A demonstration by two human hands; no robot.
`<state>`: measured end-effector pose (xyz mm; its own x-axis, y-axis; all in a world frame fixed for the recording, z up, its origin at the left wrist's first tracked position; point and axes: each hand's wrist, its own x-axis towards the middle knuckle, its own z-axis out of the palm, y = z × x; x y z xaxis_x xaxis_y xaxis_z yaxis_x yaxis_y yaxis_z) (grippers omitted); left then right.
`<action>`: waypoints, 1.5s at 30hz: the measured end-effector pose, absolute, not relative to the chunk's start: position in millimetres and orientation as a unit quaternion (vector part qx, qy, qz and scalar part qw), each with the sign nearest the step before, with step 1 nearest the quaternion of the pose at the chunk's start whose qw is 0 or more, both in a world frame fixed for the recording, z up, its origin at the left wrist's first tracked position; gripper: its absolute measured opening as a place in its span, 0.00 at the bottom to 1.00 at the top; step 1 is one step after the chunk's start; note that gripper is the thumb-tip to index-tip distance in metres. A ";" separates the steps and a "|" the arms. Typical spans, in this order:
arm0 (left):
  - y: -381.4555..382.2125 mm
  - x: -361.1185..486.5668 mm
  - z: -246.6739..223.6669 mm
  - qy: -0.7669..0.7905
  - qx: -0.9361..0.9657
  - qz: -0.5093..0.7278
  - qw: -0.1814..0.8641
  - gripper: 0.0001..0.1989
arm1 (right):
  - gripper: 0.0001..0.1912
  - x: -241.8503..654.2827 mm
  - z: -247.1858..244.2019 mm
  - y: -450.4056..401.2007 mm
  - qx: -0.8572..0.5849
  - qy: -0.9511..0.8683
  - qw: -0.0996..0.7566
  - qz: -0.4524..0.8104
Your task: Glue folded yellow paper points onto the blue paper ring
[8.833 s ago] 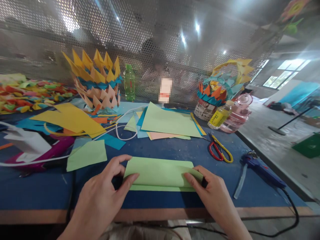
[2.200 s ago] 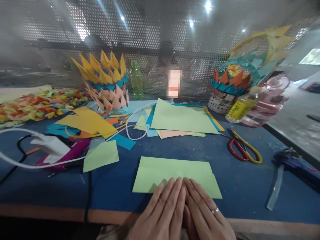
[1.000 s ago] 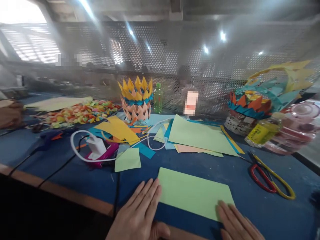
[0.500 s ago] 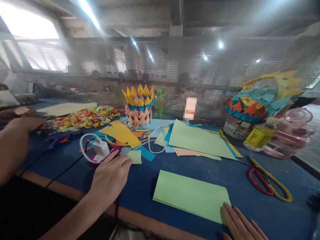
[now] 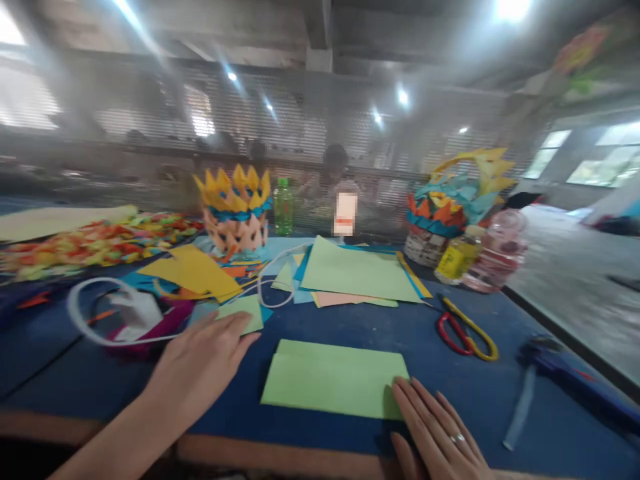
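My left hand (image 5: pixel 207 347) lies with its fingers stretched over a small piece of light green paper (image 5: pixel 250 315), thumb out beside the paper's near edge. A larger folded sheet of light green paper (image 5: pixel 335 380) rests flat on the blue table in front of me. On its right end are the extended fingertips of my right hand (image 5: pixel 437 427), which wears a ring. Red-and-yellow-handled scissors (image 5: pixel 467 330) lie beyond the right hand. At the far right is a blue glue gun (image 5: pixel 570 373) with a clear glue stick (image 5: pixel 520 410) beside it.
Stacked coloured sheets (image 5: pixel 360 270) lie at the back, near yellow paper scraps (image 5: pixel 193 270). A folded-paper basket (image 5: pixel 235 217), a green bottle (image 5: pixel 283 207), a handled paper basket (image 5: pixel 435 223) and a yellow-labelled bottle (image 5: pixel 457 257) stand behind. A white charger (image 5: pixel 133 313) and cable are left.
The view has swung right, bringing the glue gun into sight and taking the co-worker's arm out. My left fingers now reach further over the small green paper. My right hand stays on the folded sheet.
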<state>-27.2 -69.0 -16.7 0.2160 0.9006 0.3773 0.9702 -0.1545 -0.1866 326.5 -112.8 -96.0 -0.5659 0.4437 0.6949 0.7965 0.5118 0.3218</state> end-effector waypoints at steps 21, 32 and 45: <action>-0.4 74.9 7.9 -0.461 -0.866 -0.001 -0.195 0.20 | 0.16 422.6 -15.5 1.2 -0.737 -0.673 0.029 0.057; 16.5 45.0 29.7 -0.444 -0.697 -0.120 -0.551 0.14 | 0.25 398.2 -13.2 -22.6 -0.733 -0.657 0.158 0.080; 39.6 32.3 5.0 -0.408 -0.334 -0.503 -0.685 0.09 | 0.34 242.7 -42.1 -94.5 -0.342 -0.463 0.486 0.658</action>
<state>32.3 39.6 5.0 0.1615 0.9616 -0.2218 -0.4167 0.2701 0.8680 242.7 -94.5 -42.1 -0.2939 0.9558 -0.0004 -0.3226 -0.0996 -0.9413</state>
